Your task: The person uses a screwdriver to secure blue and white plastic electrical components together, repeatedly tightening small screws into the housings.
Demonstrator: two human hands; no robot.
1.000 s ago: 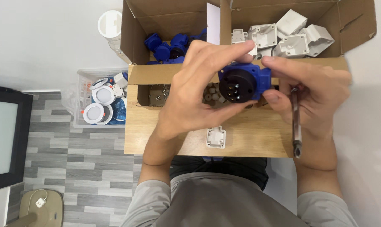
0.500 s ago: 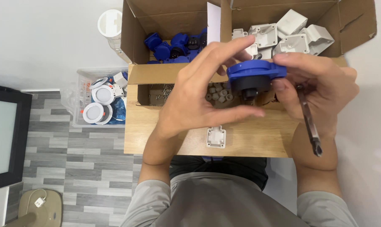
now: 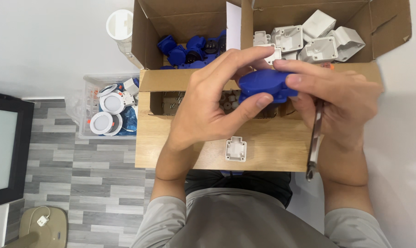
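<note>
Both my hands hold a blue plastic socket part [image 3: 263,85] above the wooden table [image 3: 272,151]. My left hand [image 3: 212,110] pinches it between thumb and fingers from the left. My right hand [image 3: 341,103] grips its right side with the fingertips and also keeps a screwdriver [image 3: 314,144] tucked in the palm, its shaft pointing down toward me. The part's smooth blue back faces the camera. A small white square base [image 3: 236,149] lies on the table below my left hand.
An open cardboard box [image 3: 387,32] at the back holds blue socket parts [image 3: 189,48] on the left and white housings [image 3: 318,39] on the right. A shallow tray of screws [image 3: 171,101] sits under my hands. A clear bin of round white lights [image 3: 109,112] stands at left.
The blue part has been turned over: its dark pinned face showed a second ago, now only its blue back shows. The screwdriver has swung slightly in my right hand.
</note>
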